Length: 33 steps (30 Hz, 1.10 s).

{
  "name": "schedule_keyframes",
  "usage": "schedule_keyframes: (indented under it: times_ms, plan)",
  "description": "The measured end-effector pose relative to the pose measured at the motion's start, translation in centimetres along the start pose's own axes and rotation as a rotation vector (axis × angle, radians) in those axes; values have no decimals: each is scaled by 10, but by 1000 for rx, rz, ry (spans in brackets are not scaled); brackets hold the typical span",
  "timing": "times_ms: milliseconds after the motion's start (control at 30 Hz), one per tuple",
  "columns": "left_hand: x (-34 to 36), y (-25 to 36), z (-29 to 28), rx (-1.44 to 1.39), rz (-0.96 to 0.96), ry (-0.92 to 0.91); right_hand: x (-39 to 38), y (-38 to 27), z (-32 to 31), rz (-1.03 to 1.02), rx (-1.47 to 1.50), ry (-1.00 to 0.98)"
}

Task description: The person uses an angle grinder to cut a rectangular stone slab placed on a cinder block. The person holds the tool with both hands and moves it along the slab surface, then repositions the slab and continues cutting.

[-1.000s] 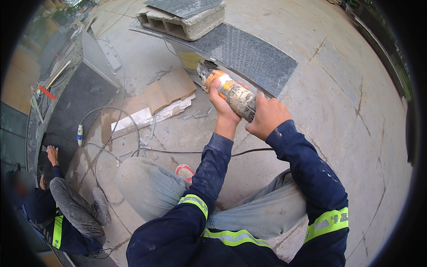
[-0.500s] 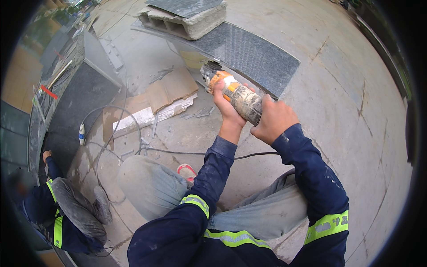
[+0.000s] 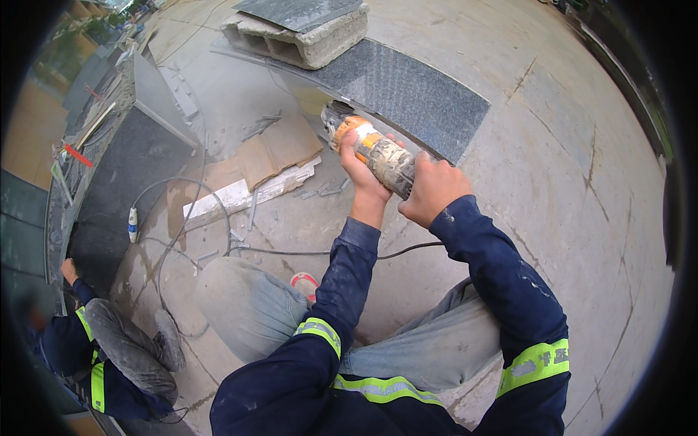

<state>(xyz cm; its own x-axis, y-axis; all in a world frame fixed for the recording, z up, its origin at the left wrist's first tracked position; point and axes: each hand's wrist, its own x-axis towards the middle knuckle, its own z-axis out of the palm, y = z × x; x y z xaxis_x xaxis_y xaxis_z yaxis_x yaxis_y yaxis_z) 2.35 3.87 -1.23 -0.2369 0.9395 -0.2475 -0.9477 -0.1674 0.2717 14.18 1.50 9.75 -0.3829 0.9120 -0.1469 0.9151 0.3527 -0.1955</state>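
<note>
left hand (image 3: 363, 176), right hand (image 3: 438, 190) gripping your grinder (image 3: 390, 163) at near edge of slab (image 3: 425, 91); seemingly grinding, next pass wants steadiness

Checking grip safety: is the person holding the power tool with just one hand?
No, the left hand and right hand both grip the power tool.

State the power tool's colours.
Power tool: orange toward its front, mottled off-white and dark grey behind; best in the head view.
</note>
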Motion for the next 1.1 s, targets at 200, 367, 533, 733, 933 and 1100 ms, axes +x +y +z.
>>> schedule_keyframes:
  times_ms: [200, 367, 533, 733, 933, 1100]
  plan:
    - [6, -1, -5, -7, 3, -1, 3, -3, -1, 45, -17, -76]
    - [6, 0, -5, 0, 5, 9, 4, -3, 5, 18, -6, -10]
    - [5, 0, -3, -2, 0, 12, 4, -1, 6, 12, -9, -14]
    - [2, -1, -1, -6, -3, 26, 1, -2, 2, 22, 3, -5]
    - [0, 0, 1, -14, -5, 24, -1, -2, -2, 20, -5, -16]
    - [-3, 0, 5, -22, -15, 29, -3, -3, -5, 14, -7, -19]
